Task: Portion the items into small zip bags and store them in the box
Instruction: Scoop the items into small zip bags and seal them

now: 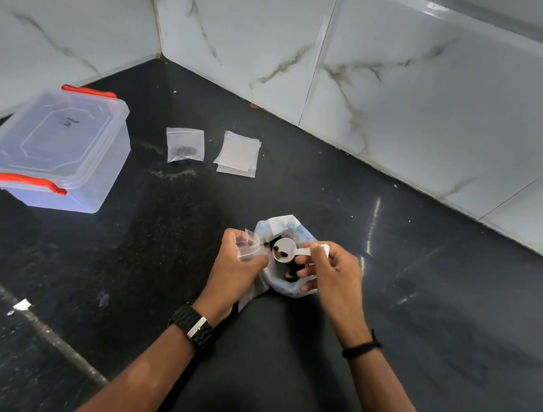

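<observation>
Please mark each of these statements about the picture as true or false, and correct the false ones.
1. The lid of the plastic box is on. True.
2. The right hand holds a white scoop with a few dark pieces in it. True.
3. The left hand is empty. False: it holds a small clear zip bag.
4. The filled zip bag already lies inside the box. False: it lies on the dark counter, right of the box.
5. A stack of empty zip bags lies beside the filled one, on its right. True.
</observation>
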